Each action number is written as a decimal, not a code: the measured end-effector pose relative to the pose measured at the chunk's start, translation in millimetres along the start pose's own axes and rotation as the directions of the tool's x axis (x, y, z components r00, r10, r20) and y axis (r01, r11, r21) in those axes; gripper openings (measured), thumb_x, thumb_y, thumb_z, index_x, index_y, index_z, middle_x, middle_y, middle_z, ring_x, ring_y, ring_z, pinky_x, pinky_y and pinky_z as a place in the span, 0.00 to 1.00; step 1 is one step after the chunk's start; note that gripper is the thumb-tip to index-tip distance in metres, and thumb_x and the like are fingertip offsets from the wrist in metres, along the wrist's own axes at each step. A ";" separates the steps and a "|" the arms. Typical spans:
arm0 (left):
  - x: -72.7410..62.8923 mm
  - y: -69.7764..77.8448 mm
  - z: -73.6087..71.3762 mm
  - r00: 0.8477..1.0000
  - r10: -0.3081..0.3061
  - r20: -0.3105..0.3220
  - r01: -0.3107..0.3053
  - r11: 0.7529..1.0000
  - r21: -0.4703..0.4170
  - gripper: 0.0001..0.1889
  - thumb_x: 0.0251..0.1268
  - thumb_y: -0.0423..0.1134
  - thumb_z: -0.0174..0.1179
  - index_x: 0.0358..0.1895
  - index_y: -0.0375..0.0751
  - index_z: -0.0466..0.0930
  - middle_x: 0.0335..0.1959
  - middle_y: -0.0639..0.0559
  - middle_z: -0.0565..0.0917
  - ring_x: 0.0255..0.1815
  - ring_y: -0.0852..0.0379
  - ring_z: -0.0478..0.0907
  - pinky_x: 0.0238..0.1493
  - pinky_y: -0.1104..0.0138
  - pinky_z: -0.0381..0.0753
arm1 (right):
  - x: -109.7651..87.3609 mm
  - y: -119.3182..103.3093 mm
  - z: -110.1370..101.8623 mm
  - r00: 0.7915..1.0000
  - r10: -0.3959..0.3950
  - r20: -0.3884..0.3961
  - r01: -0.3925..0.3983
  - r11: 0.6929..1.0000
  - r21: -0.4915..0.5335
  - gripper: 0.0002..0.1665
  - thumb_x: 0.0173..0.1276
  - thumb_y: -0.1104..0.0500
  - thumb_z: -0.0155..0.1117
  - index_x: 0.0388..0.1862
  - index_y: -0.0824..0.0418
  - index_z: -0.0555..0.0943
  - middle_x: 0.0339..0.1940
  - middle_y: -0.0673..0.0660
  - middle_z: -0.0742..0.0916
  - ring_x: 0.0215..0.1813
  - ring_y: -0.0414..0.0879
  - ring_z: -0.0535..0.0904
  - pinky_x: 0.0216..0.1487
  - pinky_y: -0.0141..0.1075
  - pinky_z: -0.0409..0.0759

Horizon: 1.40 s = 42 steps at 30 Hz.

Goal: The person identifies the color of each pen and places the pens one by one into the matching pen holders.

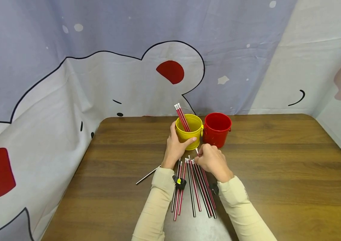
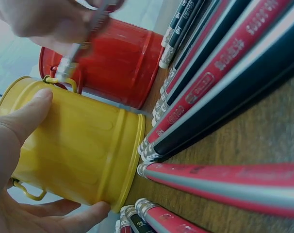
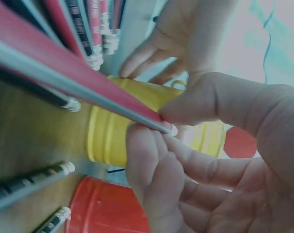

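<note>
My left hand (image 1: pixel 175 150) grips the side of a small yellow bucket (image 1: pixel 185 136), thumb across its front and fingers around the far left side. Several red-striped pencils (image 1: pixel 183 117) lean inside that bucket, white eraser ends up. My right hand (image 1: pixel 213 161) pinches a red-and-silver pencil (image 3: pixel 103 90) near its eraser end, between thumb and fingertips, in front of the two buckets. Beneath the hands, red-striped and black-striped pencils (image 1: pixel 191 187) lie fanned out on the table, their eraser ends toward the buckets.
A red bucket (image 1: pixel 217 138) stands right beside the yellow one. One dark pencil (image 1: pixel 148 175) lies apart, slanting to the left of my left wrist. The brown wooden table (image 1: pixel 278 167) ends at the back against a printed cloth (image 1: pixel 122 83).
</note>
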<state>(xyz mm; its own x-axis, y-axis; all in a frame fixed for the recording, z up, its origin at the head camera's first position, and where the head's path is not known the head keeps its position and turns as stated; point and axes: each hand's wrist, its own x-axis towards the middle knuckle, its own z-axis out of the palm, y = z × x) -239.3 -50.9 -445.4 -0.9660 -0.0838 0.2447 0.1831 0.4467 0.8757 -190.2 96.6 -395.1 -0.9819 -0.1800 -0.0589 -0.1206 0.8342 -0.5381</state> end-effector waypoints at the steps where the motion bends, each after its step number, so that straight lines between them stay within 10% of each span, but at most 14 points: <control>1: 0.3 0.0 0.0 1.000 -0.001 -0.001 0.001 1.000 0.001 0.48 0.47 0.57 0.67 0.69 0.60 0.45 0.62 0.53 0.67 0.58 0.52 0.69 0.61 0.56 0.66 | -0.5 -0.5 -2.1 1.000 -0.010 -0.014 0.011 1.000 0.010 0.08 0.52 0.58 0.68 0.22 0.60 0.78 0.15 0.52 0.76 0.19 0.47 0.70 0.19 0.36 0.68; 16: 0.6 0.7 -0.2 1.000 -0.007 0.001 0.007 1.000 0.011 0.49 0.46 0.56 0.68 0.69 0.59 0.46 0.62 0.51 0.68 0.58 0.52 0.69 0.60 0.57 0.67 | -9.8 -7.4 -20.5 0.967 -0.110 -0.228 0.157 0.967 0.199 0.06 0.51 0.63 0.62 0.30 0.60 0.76 0.24 0.53 0.82 0.25 0.44 0.75 0.29 0.35 0.76; 31: -1.3 -0.5 -0.8 1.000 -0.011 0.007 0.011 1.000 0.010 0.49 0.46 0.57 0.68 0.70 0.59 0.46 0.62 0.52 0.68 0.58 0.52 0.70 0.60 0.57 0.67 | -12.5 -11.6 -27.0 0.833 -0.261 -0.488 0.434 0.856 0.283 0.07 0.55 0.67 0.62 0.34 0.64 0.76 0.28 0.55 0.81 0.30 0.43 0.78 0.31 0.30 0.80; 42: -0.3 -0.7 -0.7 1.000 0.002 0.016 -0.001 1.000 -0.009 0.49 0.47 0.57 0.67 0.70 0.59 0.45 0.62 0.52 0.68 0.58 0.53 0.70 0.60 0.58 0.67 | -12.3 -12.1 -28.4 0.787 -0.297 -0.540 0.510 0.805 0.302 0.07 0.56 0.67 0.62 0.35 0.64 0.77 0.30 0.54 0.82 0.30 0.42 0.78 0.30 0.33 0.81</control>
<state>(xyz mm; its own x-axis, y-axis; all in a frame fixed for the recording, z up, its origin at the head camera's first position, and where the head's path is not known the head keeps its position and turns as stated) -239.1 -51.8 -445.7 -0.9685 -0.0688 0.2393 0.1860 0.4389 0.8791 -180.8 103.6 -363.9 -0.8163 -0.1075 0.5675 -0.5542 0.4229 -0.7170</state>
